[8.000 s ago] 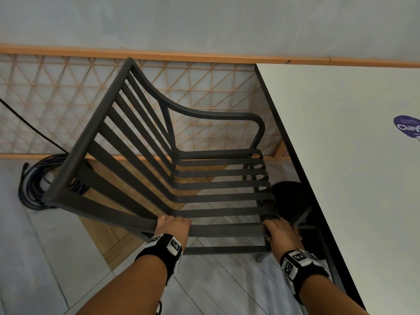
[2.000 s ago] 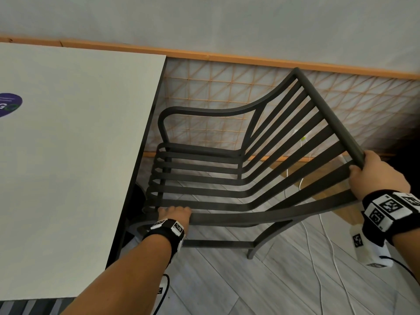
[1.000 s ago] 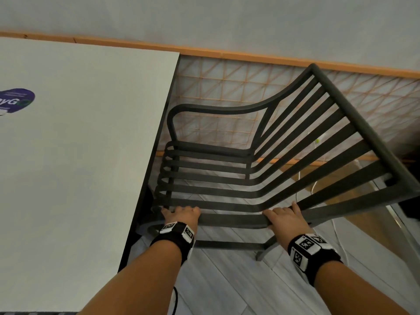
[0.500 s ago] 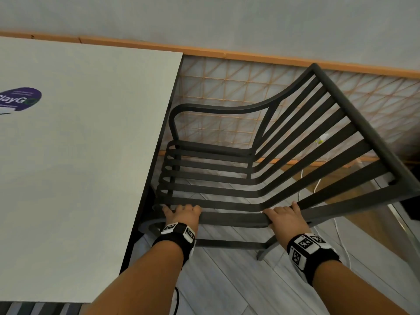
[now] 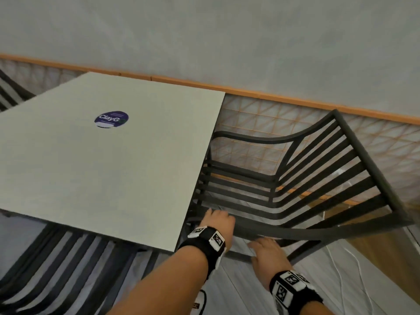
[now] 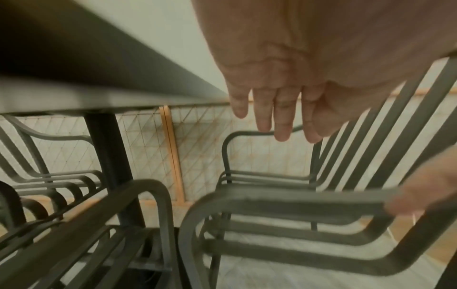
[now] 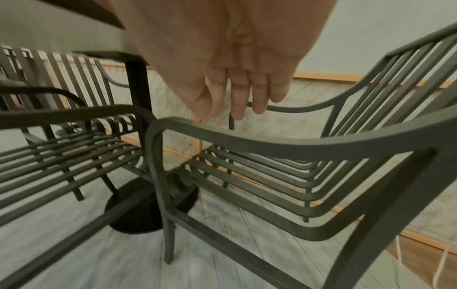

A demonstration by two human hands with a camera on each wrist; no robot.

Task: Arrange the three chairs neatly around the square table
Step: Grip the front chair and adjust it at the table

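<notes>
The white square table (image 5: 113,178) fills the left of the head view. A dark slatted chair (image 5: 369,165) stands at its right side, seat front under the table edge. My left hand (image 5: 217,220) lies over the front of the near armrest (image 5: 306,234), with straight fingers (image 6: 281,125) hovering and holding nothing. My right hand (image 5: 264,248) is just short of the same armrest (image 7: 272,142), its fingers (image 7: 237,105) straight and loose above it. A second chair (image 5: 59,258) is tucked under the table's near edge. A third chair (image 5: 9,92) shows at the far left.
A wood-framed lattice partition (image 5: 261,123) runs behind the table and chairs, with a plain wall above. White cables (image 5: 338,269) lie on the tiled floor right of the chair. The table's black pedestal base (image 7: 138,211) sits between the chairs. A purple sticker (image 5: 111,119) is on the tabletop.
Both hands have let go of the right chair's near armrest and their fingers have straightened. My view has swung left, bringing the whole table and the other two chairs into sight.
</notes>
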